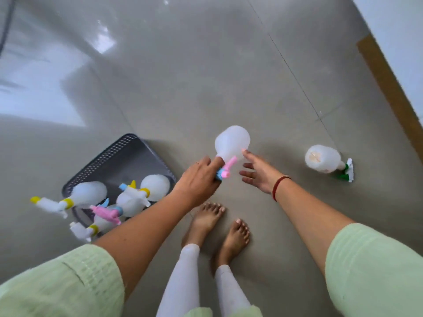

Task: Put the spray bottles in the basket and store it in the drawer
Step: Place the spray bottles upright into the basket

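Note:
A dark grey perforated basket (119, 156) sits on the floor at the left, with several white spray bottles (128, 200) lying in it, their heads yellow, pink and blue. My left hand (199, 177) is shut on the pink and blue head of a white spray bottle (232, 141) held above the floor, base pointing away. Just right of it my right hand (258, 172) is open, one fingertip touching the bottle's side. Another white spray bottle (322, 159) with a green and white head lies on the floor further right.
I stand barefoot on a glossy grey tiled floor (206, 76); my feet (219, 227) are just below the hands. A white wall with a brown skirting strip (389, 83) runs along the right edge. No drawer is in view.

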{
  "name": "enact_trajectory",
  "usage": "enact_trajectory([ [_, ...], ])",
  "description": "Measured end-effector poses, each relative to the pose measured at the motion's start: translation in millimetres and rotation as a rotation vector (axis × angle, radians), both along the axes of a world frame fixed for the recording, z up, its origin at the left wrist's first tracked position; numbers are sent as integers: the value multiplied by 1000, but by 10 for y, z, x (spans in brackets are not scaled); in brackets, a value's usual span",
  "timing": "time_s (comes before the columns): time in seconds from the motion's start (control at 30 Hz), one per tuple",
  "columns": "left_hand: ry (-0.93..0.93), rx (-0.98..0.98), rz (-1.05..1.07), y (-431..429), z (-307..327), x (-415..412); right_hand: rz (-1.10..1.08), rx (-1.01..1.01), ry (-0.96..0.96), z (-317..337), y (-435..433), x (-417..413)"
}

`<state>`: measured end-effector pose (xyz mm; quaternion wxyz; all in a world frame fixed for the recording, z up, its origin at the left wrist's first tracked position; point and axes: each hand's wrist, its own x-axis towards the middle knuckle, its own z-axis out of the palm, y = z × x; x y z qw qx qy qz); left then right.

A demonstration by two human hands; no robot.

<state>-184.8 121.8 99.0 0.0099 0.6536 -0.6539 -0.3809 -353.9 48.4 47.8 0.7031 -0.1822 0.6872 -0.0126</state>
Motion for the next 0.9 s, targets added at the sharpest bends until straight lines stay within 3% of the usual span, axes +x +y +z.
enact_trajectory([
  [0.23, 121, -116, 694, -5, 603, 974, 248, -84, -67, 361, 10, 1222],
  [0.43, 50, -125, 1042, 517, 699, 1572, 352, -112, -25, 409, 62, 1624],
  [0.6, 60, 60, 1143, 772, 520, 1810, 328, -129, 88, 265, 107, 1618],
  [0.9, -28, 329, 1021, 483, -107, 1913, 271, -6, 84, 177, 177, 1255],
])
